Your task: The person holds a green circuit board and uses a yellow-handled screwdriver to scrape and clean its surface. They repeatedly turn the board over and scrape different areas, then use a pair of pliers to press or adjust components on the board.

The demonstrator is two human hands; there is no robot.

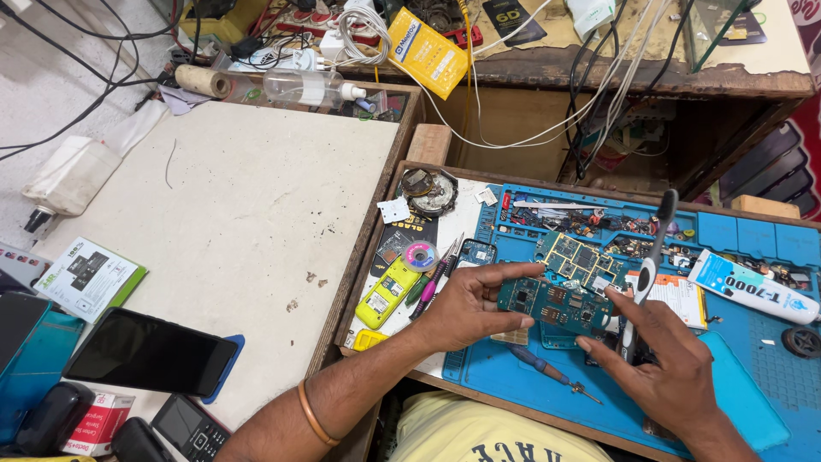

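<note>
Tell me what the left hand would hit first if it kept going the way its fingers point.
The left hand points rightward and already grips the teal circuit board. Beyond it, the first thing would likely be the black-and-white tool in the right hand, though depth is unclear.

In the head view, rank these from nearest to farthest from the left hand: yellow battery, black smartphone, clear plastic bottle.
From the left hand:
1. yellow battery, just to its left on the tray edge.
2. black smartphone, far left on the white table.
3. clear plastic bottle, at the table's back edge.
</note>
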